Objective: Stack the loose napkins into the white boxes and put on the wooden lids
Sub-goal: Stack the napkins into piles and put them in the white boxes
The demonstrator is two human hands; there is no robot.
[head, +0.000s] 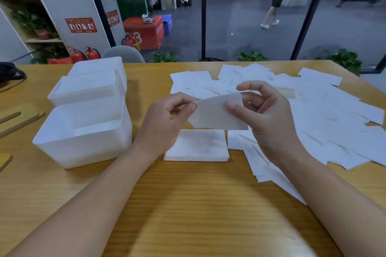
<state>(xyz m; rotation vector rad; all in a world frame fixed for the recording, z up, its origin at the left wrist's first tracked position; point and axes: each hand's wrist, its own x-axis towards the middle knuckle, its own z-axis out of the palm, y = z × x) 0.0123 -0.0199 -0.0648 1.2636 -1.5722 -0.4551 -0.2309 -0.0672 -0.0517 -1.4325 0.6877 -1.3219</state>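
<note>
Both hands hold one napkin [217, 113] in the air above the table [188, 204]: the left hand [165, 123] pinches its left edge between thumb and fingers, and the right hand [265, 115] pinches its right side with the thumb in front. Directly under it, a neat napkin stack [196, 146] lies on the table, and many loose napkins [313, 115] are spread to the right. Three white boxes [83, 131] stand on the left without lids, and the wooden lids [16, 117] lie beside them at the left edge.
</note>
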